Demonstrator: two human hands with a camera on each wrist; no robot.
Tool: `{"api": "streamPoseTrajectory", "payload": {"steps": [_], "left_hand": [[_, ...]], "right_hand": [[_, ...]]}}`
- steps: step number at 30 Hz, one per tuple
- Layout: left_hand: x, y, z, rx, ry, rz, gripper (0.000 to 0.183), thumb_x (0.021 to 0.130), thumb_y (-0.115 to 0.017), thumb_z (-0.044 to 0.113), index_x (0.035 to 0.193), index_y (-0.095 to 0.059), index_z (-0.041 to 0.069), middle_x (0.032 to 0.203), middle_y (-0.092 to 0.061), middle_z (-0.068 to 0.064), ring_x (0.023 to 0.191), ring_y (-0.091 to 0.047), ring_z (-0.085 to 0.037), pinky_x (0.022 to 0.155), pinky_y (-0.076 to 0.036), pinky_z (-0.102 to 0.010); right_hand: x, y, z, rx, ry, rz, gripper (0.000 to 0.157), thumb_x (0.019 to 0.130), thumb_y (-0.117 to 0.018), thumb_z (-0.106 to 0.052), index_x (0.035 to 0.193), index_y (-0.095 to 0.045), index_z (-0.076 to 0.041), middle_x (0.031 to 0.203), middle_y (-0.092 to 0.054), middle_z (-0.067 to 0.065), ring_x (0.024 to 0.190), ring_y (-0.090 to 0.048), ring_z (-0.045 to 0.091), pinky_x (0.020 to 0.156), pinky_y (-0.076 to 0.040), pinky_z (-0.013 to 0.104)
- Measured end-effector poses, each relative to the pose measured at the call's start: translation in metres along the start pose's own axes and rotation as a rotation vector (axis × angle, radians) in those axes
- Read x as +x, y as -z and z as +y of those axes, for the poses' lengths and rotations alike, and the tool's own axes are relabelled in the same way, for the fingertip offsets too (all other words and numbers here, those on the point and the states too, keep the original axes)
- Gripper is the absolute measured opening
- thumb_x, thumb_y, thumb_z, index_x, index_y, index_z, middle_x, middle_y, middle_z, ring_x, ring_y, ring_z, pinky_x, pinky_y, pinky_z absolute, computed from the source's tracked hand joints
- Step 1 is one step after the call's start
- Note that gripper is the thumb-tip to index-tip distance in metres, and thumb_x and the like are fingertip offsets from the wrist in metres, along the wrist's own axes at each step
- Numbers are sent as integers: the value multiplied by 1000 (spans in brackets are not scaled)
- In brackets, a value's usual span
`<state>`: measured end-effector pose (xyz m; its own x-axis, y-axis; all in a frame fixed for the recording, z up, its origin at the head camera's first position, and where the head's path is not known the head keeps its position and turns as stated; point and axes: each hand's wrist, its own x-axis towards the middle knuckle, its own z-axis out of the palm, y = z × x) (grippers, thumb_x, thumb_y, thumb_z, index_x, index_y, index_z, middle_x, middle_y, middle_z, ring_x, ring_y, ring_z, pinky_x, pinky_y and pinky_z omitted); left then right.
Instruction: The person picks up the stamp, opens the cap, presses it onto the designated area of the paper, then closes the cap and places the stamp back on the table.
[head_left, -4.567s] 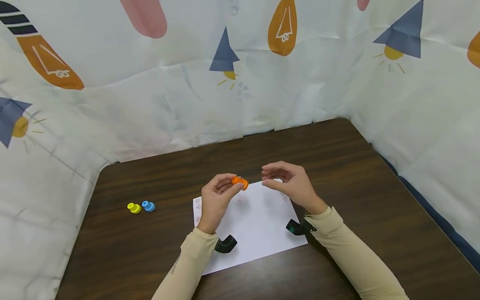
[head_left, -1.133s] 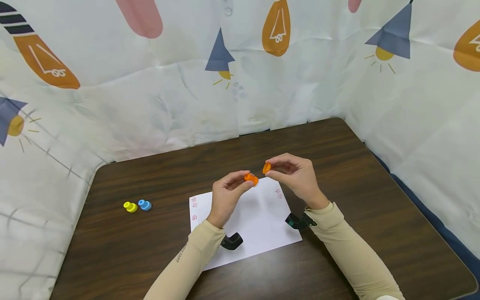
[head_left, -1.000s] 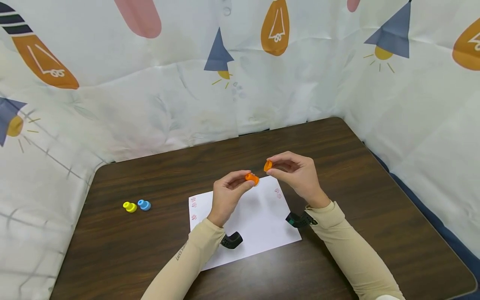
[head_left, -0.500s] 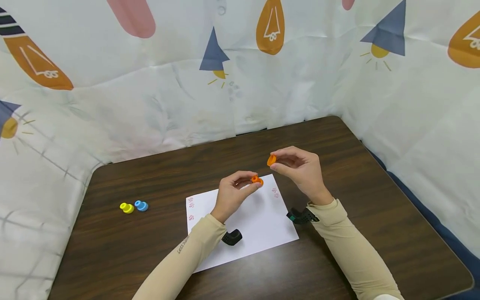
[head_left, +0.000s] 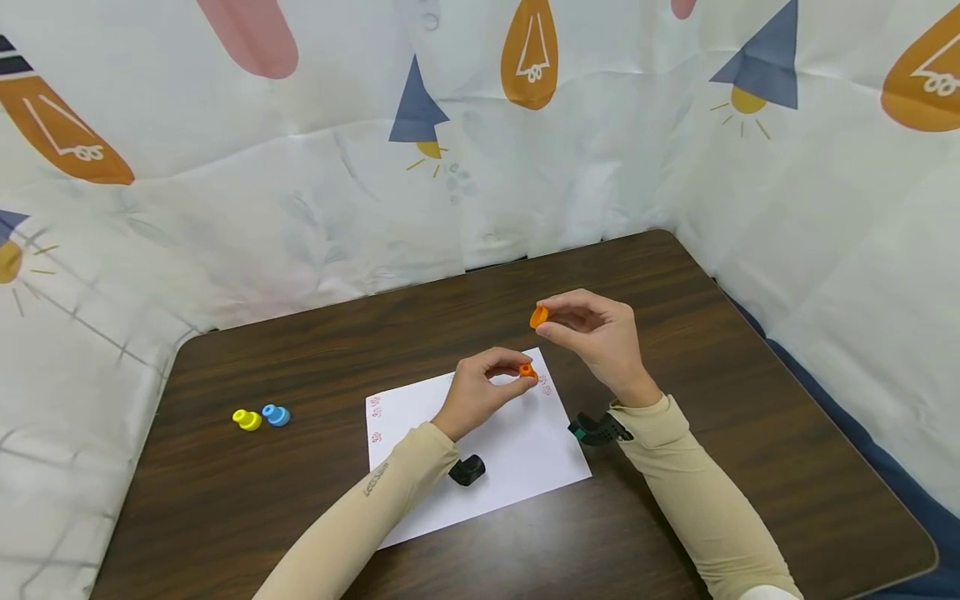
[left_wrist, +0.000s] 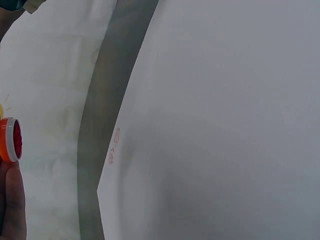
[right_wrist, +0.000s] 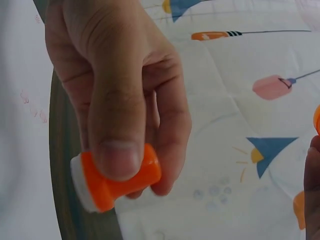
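Low over the upper right part of a white paper sheet (head_left: 487,450), my left hand (head_left: 480,396) pinches an orange stamp (head_left: 527,372) between thumb and fingers. A white rim and a red inked face show on the stamp (left_wrist: 16,140) in the left wrist view; in the right wrist view the thumb lies across its orange body (right_wrist: 135,182). My right hand (head_left: 600,337), farther back and to the right, pinches a small orange cap (head_left: 538,317) at its fingertips, apart from the stamp. Small red prints (head_left: 377,412) mark the paper's left edge and top right corner.
A yellow stamp (head_left: 247,419) and a blue stamp (head_left: 276,415) stand close together on the dark wood table (head_left: 300,500), left of the paper. Patterned white cloth (head_left: 300,208) hangs behind the table. Each wrist wears a black camera (head_left: 600,429).
The right hand, empty at first, has come to hold the cap pulled off the stamp and has drawn up and away. The left hand has moved right with the stamp, turning its face downward.
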<state>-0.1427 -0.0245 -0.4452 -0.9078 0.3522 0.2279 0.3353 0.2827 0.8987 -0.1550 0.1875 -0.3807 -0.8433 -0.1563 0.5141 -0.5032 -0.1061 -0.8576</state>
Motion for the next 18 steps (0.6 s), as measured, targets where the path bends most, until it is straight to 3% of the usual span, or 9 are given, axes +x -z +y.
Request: {"api": "streamPoseTrajectory", "payload": {"steps": [8, 18], "left_hand": [[5, -10, -6, 56, 9, -96, 30, 85, -86, 14, 111, -76, 3, 106, -79, -5, 100, -75, -20, 97, -61, -27], [11, -21, -7, 154, 13, -237, 27, 87, -83, 14, 112, -75, 5, 106, -79, -5, 102, -74, -19, 98, -60, -24]], "right_hand": [[1, -1, 2, 26, -4, 21, 29, 83, -81, 8, 109, -71, 13, 104, -77, -6, 93, -76, 10, 86, -64, 24], [1, 0, -1, 17, -30, 29, 30, 83, -81, 7, 110, -70, 14, 105, -77, -8, 94, -76, 9, 86, -64, 24]]}}
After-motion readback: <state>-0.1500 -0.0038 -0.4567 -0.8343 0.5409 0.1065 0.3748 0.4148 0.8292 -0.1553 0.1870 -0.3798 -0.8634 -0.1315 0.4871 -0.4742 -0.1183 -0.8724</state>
